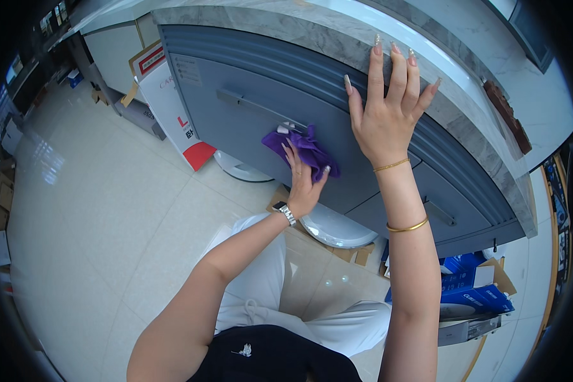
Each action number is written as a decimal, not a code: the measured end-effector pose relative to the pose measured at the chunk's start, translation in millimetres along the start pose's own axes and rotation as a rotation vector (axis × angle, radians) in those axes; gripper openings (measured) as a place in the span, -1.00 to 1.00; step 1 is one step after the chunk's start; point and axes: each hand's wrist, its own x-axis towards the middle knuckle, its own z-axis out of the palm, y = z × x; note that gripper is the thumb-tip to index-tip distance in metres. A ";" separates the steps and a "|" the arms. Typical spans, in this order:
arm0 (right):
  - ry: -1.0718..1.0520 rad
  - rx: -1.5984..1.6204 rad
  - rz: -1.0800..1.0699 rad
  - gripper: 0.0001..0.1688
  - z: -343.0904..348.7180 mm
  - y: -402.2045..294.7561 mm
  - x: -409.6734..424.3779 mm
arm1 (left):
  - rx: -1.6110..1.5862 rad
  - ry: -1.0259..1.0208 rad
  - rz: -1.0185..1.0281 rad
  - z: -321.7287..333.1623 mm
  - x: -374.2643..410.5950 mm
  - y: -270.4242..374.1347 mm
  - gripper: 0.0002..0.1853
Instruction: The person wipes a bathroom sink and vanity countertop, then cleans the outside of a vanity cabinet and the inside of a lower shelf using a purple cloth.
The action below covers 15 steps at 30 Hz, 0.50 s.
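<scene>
My left hand (305, 186) presses a bunched purple cloth (315, 153) against the blue-grey cabinet front (253, 138). The cloth lies at the lower right end of a long metal bar handle (248, 105), and its folds cover part of that end. A small white piece (285, 127) shows beside the handle there; what it is I cannot tell. Higher up and to the right, my right hand (389, 114) rests with fingers spread on the grey marbled countertop edge (324, 45). Nothing is held in it. Ribbed blue-grey trim (267, 62) runs just below that edge.
A white and red carton (164, 110) leans at the cabinet's left side. White rounded ceramic-looking pieces (336, 229) stand on the floor beneath. Blue cardboard boxes (477, 293) are stacked at the lower right. A brown jagged-edged piece (506, 117) lies on the countertop.
</scene>
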 end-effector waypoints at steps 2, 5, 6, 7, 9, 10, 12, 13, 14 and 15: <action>0.010 0.010 -0.001 -0.22 1.4 -0.1 -0.4 | 0.072 0.021 -0.039 -9.3 18.0 -8.7 -0.34; 0.024 0.005 -0.006 -0.22 2.7 -0.7 -0.4 | 0.186 0.061 -0.005 -19.8 25.0 -21.7 -0.42; 0.026 -0.005 -0.007 -0.21 3.0 0.2 -0.8 | 0.210 0.072 0.023 -22.4 26.7 -24.8 -0.42; 0.026 -0.010 -0.009 -0.21 3.4 1.3 -1.1 | 0.233 0.082 0.052 -25.7 29.0 -27.8 -0.42; 0.028 -0.012 -0.012 -0.21 4.8 0.1 0.3 | 0.260 0.138 -0.013 -32.8 32.3 -49.0 -0.37; 0.032 -0.010 -0.012 -0.21 5.4 -2.1 1.5 | 0.231 0.199 -0.096 -35.4 33.8 -64.0 -0.35; 0.031 -0.019 -0.011 -0.20 7.3 -1.5 -0.3 | 0.152 0.291 -0.247 -44.3 41.5 -82.0 -0.29; 0.029 -0.026 -0.011 -0.20 7.7 0.9 -2.1 | 0.104 0.325 -0.314 -54.5 52.5 -79.4 -0.26; 0.027 -0.032 -0.011 -0.19 8.4 3.0 -4.3 | 0.056 0.359 -0.381 -62.3 62.2 -79.9 -0.24; 0.038 -0.025 -0.008 -0.19 7.9 1.2 -1.7 | -0.015 0.412 -0.414 -73.3 72.2 -87.4 -0.23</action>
